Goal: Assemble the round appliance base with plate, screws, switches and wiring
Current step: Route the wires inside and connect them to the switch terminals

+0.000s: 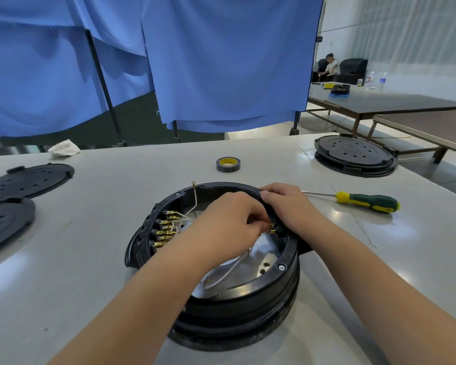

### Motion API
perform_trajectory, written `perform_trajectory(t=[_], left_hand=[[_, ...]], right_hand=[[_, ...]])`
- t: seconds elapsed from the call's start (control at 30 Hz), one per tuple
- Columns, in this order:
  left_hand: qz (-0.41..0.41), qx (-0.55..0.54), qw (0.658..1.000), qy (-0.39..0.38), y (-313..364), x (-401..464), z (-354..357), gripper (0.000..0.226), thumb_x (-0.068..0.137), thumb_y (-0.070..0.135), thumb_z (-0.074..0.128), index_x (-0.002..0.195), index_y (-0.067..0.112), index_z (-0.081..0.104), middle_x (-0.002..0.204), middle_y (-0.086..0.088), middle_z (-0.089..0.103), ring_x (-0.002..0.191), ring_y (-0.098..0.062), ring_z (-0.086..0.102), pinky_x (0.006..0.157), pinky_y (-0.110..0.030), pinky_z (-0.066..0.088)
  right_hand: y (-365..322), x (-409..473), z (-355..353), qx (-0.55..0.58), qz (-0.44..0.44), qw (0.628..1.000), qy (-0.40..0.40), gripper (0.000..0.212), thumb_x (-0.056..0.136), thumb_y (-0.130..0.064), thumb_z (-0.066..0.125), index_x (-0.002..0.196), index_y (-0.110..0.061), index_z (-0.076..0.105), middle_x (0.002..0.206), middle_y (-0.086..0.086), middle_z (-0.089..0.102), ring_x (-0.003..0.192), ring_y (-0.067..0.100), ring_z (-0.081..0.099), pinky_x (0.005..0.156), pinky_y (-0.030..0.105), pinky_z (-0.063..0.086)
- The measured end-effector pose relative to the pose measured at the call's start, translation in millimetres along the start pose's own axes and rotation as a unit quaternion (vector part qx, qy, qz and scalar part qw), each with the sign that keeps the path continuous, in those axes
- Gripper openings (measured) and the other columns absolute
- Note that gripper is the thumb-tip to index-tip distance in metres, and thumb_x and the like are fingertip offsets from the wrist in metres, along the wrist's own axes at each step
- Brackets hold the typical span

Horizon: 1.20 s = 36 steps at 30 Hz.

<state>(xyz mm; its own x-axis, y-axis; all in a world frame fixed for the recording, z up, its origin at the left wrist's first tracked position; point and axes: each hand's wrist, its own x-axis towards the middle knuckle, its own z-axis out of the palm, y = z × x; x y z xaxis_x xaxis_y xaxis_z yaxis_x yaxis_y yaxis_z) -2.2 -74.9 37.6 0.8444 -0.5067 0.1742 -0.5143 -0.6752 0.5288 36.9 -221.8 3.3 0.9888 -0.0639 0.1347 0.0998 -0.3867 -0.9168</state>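
Note:
The round black appliance base [250, 291] stands open in the middle of the grey table, with a shiny metal plate [263, 255] inside. A row of brass switch terminals [165, 230] with white wires lines its left inner wall. One white wire [195, 197] sticks up at the back. My left hand [229, 222] reaches into the base and pinches a brass wire connector [271, 229] at the right inner wall. My right hand [287, 204] grips the base's right rim beside that spot, fingers curled over the edge.
A screwdriver [366, 202] with a yellow and green handle lies right of the base. A roll of black tape [228, 164] sits behind it. Black round covers lie at the far left [27, 180] and another base at the back right [354, 155]. Blue curtains hang behind the table.

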Motion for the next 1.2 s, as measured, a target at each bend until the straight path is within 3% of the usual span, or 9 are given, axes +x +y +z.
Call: perform_trajectory(t=[0.17,0.43,0.63,0.7,0.73,0.83,1.0,1.1,1.2], left_hand=[[0.006,0.024,1.000,0.002,2.6,1.2,-0.4,0.017,0.089,0.017,0.063,0.076,0.021,0.072,0.058,0.008,0.055,0.056,0.003,0.049,0.056,-0.012,0.035],[0.015,0.052,0.998,0.013,1.9,1.8,1.0,0.015,0.090,0.019,0.061,0.083,0.018,0.074,0.071,0.000,0.065,0.063,-0.010,0.050,0.062,-0.021,0.038],[0.002,0.041,0.999,0.007,-1.2,2.0,2.9,0.015,0.092,0.023,0.060,0.080,0.024,0.068,0.063,0.011,0.055,0.058,-0.002,0.048,0.055,-0.013,0.033],[0.002,0.034,0.999,0.005,-3.9,0.8,3.2,0.014,0.093,0.027,0.059,0.082,0.025,0.068,0.069,0.012,0.060,0.064,-0.001,0.053,0.061,-0.017,0.040],[0.001,0.034,0.999,0.004,-5.3,0.2,2.5,0.015,0.092,0.030,0.059,0.081,0.026,0.068,0.073,0.012,0.063,0.067,-0.002,0.055,0.064,-0.019,0.043],[-0.013,0.019,1.000,0.003,-9.8,-0.9,-4.3,0.022,0.091,0.043,0.059,0.085,0.026,0.071,0.079,0.012,0.067,0.075,-0.001,0.059,0.070,-0.021,0.048],[-0.019,0.050,0.994,0.092,-24.7,2.1,-20.6,0.025,0.095,0.037,0.055,0.118,0.028,0.063,0.117,0.011,0.060,0.109,-0.010,0.054,0.096,-0.031,0.044],[-0.076,0.168,0.980,0.076,-41.9,2.9,-29.3,0.042,0.100,0.033,0.046,0.142,0.029,0.043,0.143,0.006,0.044,0.129,-0.020,0.041,0.107,-0.044,0.036],[-0.129,0.186,0.973,0.038,-59.6,2.3,-35.4,0.045,0.101,0.028,0.045,0.145,0.027,0.038,0.148,0.006,0.041,0.132,-0.022,0.040,0.108,-0.044,0.036]], right_hand=[[0.6,3.1,1.7,-0.009,-0.003,1.000,-0.003,0.017,0.092,-0.009,0.049,0.090,-0.013,0.066,0.087,0.006,0.066,0.087,0.021,0.060,0.084,0.037,0.048],[-2.0,4.6,3.4,-0.031,0.004,0.999,-0.010,0.018,0.093,-0.008,0.044,0.096,-0.013,0.062,0.093,0.005,0.064,0.093,0.022,0.059,0.085,0.037,0.046],[-0.1,2.7,-0.3,-0.034,0.005,0.999,-0.011,0.025,0.096,-0.019,0.046,0.094,-0.001,0.063,0.087,0.013,0.062,0.081,0.024,0.055,0.077,0.034,0.044],[-0.7,3.2,-5.7,-0.020,0.020,1.000,-0.011,0.040,0.099,-0.030,0.041,0.093,0.001,0.066,0.087,0.017,0.066,0.079,0.030,0.059,0.078,0.035,0.047],[-0.8,3.8,-9.6,0.007,0.031,0.999,-0.010,0.043,0.100,-0.033,0.038,0.091,-0.004,0.069,0.088,0.012,0.069,0.080,0.024,0.063,0.076,0.034,0.049],[5.7,7.2,-23.6,0.083,0.049,0.995,0.035,0.035,0.100,-0.027,0.040,0.087,-0.013,0.069,0.090,0.006,0.070,0.079,0.016,0.064,0.072,0.028,0.052],[37.3,11.2,-39.2,-0.127,0.017,0.987,0.099,0.015,0.089,-0.015,0.058,0.084,-0.025,0.068,0.083,-0.010,0.065,0.079,0.009,0.059,0.073,0.026,0.043],[42.9,12.6,-37.2,-0.164,0.011,0.984,0.064,0.012,0.086,-0.016,0.063,0.083,-0.026,0.069,0.082,-0.012,0.067,0.077,0.004,0.060,0.072,0.024,0.042],[43.6,14.4,-33.5,-0.162,0.008,0.986,0.036,0.008,0.085,-0.014,0.066,0.087,-0.018,0.073,0.085,-0.004,0.071,0.082,0.012,0.065,0.078,0.029,0.050]])
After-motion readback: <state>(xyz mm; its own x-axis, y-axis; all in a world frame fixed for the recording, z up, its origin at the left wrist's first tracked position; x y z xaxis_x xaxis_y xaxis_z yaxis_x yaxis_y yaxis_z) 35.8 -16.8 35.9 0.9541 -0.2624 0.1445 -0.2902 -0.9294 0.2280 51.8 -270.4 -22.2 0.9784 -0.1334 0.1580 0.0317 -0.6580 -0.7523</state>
